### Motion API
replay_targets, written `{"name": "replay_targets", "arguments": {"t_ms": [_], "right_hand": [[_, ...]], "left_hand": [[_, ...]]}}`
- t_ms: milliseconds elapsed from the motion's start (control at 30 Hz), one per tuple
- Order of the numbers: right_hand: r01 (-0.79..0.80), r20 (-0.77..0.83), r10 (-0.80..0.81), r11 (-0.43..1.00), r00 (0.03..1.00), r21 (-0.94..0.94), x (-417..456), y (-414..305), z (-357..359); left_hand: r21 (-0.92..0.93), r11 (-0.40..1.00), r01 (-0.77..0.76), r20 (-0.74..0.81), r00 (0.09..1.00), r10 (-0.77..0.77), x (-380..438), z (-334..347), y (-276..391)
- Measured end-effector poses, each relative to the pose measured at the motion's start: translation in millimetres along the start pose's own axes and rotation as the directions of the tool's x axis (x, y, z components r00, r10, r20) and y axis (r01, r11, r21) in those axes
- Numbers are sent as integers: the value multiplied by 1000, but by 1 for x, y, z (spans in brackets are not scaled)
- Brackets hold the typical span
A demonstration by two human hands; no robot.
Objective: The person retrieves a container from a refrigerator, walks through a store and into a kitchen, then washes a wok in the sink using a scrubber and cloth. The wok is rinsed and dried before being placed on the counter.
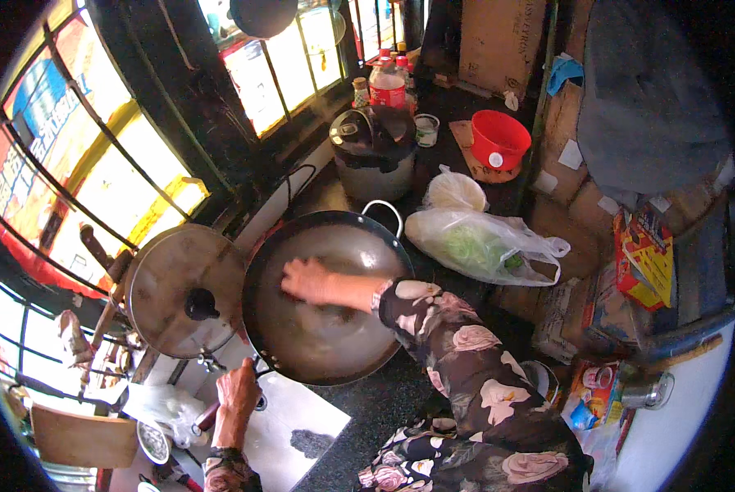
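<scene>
A wide dark-rimmed wok [343,344] fills the middle of the view, a loop handle at its far side. My left hand [239,390] is closed around its long handle [206,418], whose wooden end shows beyond my fingers. Inside the wok, my right hand [309,283] reaches down to the upper left of the bowl. It is motion-blurred, and whether anything lies under the palm cannot be told. Left of the wok leans a round lid [164,277] with a black knob. On the wok's right lies a clear plastic bag [459,243] of green vegetables.
A rice cooker [373,166] stands behind the wok, with bottles [387,83] beyond it. A red basin [496,138] and a small cup [427,130] are to its right. Below the lid is a faucet [210,361]. Cardboard boxes [564,307] line the right side.
</scene>
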State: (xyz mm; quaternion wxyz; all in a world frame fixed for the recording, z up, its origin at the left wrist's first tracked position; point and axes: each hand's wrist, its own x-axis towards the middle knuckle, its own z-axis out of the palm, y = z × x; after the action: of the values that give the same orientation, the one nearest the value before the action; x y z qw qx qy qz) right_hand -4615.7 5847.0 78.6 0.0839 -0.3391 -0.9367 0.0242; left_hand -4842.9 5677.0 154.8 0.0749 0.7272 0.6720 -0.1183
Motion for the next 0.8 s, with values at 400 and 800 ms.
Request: {"name": "replay_targets", "arguments": {"t_ms": [400, 800], "right_hand": [[342, 24, -364, 894, 931, 289, -24, -66, 24], [11, 641, -204, 957, 740, 291, -92, -70, -62]], "left_hand": [[34, 995, -93, 44, 995, 92, 4, -5, -5], [61, 996, 59, -62, 997, -55, -16, 12, -11]]}}
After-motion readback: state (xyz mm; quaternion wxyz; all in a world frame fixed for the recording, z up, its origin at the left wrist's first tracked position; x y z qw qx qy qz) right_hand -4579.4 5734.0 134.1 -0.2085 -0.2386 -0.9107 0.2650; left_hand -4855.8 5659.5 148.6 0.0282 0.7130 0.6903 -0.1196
